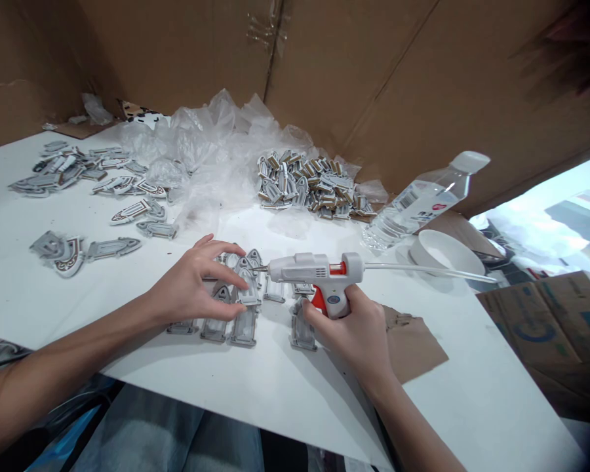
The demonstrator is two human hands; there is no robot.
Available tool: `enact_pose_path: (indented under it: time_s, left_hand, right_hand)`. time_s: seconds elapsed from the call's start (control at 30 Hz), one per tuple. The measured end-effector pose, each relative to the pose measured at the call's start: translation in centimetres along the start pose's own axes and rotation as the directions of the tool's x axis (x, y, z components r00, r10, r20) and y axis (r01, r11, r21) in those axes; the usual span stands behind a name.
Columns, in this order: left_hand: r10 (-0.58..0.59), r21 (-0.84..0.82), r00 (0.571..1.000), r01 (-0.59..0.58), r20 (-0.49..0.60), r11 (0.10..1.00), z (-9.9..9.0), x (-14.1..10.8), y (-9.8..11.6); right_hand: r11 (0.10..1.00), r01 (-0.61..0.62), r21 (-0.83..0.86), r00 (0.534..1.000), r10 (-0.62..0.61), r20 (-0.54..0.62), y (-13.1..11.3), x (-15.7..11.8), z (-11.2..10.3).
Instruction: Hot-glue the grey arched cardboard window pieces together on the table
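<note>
- Two bare hands worked over the white bench [295, 400], and I watched them from far away.
- My right hand [356, 331] had its fingers wrapped around the handle of the white glue gun [299, 267]. The gun had a red trigger and pointed left.
- A long clear stick [432, 269] poked out of the back of the gun.
- My left hand [191, 282] had its fingers bent and spread apart at a grey piece [247, 287]. I could not tell if they gripped it.
- The gun's thin metal tip was right by the top of that piece.
- More grey pieces [215, 321] lay under and around my left hand. One small piece [303, 331] lay just beside my right thumb.
- Behind the hands sat a big pile [307, 183] and crumpled clear plastic [201, 137]. More loose pieces [61, 170] lay at the far left.
- On the right, a tilted water bottle [417, 203] was near a white bowl [445, 252]. Torn cardboard [415, 347] lay by my right hand.
</note>
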State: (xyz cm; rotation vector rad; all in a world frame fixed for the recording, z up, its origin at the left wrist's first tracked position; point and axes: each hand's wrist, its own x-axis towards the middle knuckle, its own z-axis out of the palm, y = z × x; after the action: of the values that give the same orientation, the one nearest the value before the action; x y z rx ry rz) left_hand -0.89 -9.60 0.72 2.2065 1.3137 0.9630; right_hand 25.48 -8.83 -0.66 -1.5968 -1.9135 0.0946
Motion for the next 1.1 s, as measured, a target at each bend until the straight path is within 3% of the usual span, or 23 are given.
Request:
enact_pose_path:
  time_s: [0.47, 0.77, 1.1]
  left_hand:
    - [-0.004, 0.041, 1.000, 0.005, -0.022, 0.999, -0.5, 0.2, 0.1]
    - [0.152, 0.197, 0.987, -0.138, -0.058, 0.971, -0.3, 0.1, -0.9]
    - [0.190, 0.214, 0.979, -0.170, -0.075, 0.962, -0.3, 0.1, -0.8]
  right_hand:
    - [0.999, -0.031, -0.019, 0.999, 0.031, 0.014, 0.2, 0.1, -0.2]
    - [1.000, 0.025, -0.006, 0.998, -0.024, 0.055, -0.1, 0.0, 0.1]
    - [1.000, 0.001, -0.019, 0.994, 0.001, 0.113, 0.1, -0.1, 0.0]
